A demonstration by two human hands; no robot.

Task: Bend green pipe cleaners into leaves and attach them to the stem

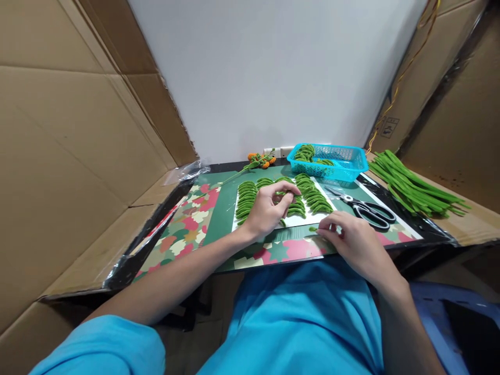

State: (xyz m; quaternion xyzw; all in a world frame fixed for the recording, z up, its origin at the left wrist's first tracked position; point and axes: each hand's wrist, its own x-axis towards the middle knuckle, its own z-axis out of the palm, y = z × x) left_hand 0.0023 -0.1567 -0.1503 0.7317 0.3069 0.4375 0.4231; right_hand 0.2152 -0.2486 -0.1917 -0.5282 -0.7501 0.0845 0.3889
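Green fuzzy curved pieces (247, 198) lie in stacked columns on a white sheet (308, 219) on the table. Over the middle columns is my left hand (273, 205), its thumb and fingers pinched together; what is between them, if anything, is too small to name. Nearer the table's front edge, to the right, my right hand (347, 237) pinches the end of a small green fuzzy piece (313, 229) just off the sheet's front edge. Black-handled scissors (369, 211) lie open beyond my right hand.
A blue basket (351, 161) with more green pieces stands at the back right. Long green fuzzy stems (414, 187) lie at the far right. Orange flowers (265, 160) and clear plastic (191, 169) are at the back. Cardboard walls (78, 130) flank the table.
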